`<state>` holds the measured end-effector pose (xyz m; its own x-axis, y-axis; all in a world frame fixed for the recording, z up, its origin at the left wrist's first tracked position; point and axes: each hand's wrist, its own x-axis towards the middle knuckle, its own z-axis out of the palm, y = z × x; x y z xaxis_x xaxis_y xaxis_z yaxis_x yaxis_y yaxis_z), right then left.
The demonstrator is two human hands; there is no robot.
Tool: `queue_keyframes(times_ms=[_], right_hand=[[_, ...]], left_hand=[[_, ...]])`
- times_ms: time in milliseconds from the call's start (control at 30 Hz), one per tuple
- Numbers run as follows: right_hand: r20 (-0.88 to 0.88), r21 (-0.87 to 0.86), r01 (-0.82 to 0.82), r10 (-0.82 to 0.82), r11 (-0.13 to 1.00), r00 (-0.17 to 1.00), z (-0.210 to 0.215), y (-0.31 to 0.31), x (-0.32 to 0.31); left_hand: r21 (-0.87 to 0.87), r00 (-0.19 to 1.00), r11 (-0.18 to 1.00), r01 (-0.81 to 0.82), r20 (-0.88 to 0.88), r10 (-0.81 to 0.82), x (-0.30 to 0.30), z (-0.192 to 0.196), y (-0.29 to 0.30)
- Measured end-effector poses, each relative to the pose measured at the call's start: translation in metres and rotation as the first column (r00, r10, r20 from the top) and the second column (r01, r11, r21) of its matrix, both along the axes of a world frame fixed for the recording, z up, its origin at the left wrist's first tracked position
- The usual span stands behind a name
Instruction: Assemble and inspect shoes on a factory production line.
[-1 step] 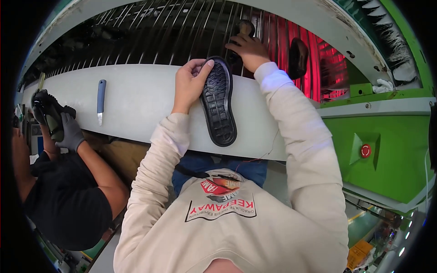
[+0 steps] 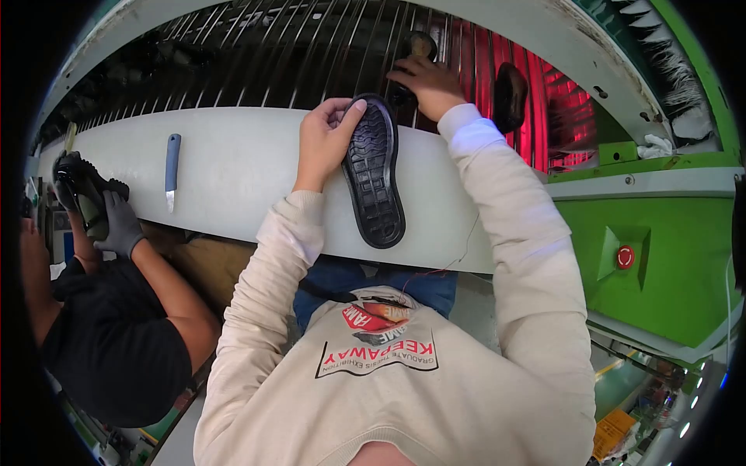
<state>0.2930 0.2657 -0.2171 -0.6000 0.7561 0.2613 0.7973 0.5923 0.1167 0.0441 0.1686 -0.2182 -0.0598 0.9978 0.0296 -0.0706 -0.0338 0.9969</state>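
Note:
My left hand (image 2: 325, 144) grips a black rubber shoe sole (image 2: 373, 175) by the left side of its upper end, thumb on top. The sole slants over the white work surface, its treaded or ribbed face toward me. Out over the metal rollers, my right hand (image 2: 427, 84) is closed round a dark shoe (image 2: 420, 46); the hand hides much of it, and a tan patch shows at its far end. Another dark shoe (image 2: 510, 97) lies to the right on the rollers, in red light.
A knife (image 2: 172, 172) with a blue-grey handle lies on the white work surface (image 2: 233, 155). At left, a co-worker's gloved hand (image 2: 120, 225) holds a dark shoe (image 2: 84, 194). Right of me stands a green machine panel (image 2: 668, 264) with a red button (image 2: 625, 257). Metal rollers (image 2: 287, 62) run behind the surface.

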Motion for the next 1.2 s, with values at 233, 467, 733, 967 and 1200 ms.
queue_keyframes(times_ms=[233,467,733,967,1200], right_hand=[[-0.830,-0.220,-0.008,-0.183,0.975,0.527,0.059,-0.077,0.020],[-0.874,-0.486,0.106,-0.482,0.868,-0.060,0.054,-0.223,-0.011],[-0.621,-0.410,0.351,-0.539,0.842,0.569,0.064,-0.239,-0.007],[-0.685,-0.617,0.146,-0.619,0.773,0.383,0.056,-0.208,0.000],[-0.833,-0.516,0.098,-0.525,0.851,0.173,0.052,-0.233,-0.020]], left_hand=[[-0.012,0.999,1.000,0.026,0.034,-0.026,-0.003,-0.002,0.000],[-0.002,0.985,0.997,0.083,0.155,-0.081,-0.007,-0.001,-0.002],[-0.085,0.926,0.977,0.195,0.343,-0.155,-0.009,0.025,-0.003],[0.006,0.931,0.979,0.202,0.311,-0.193,0.006,0.044,0.002],[0.030,0.937,0.978,0.205,0.282,-0.206,0.008,0.055,-0.003]])
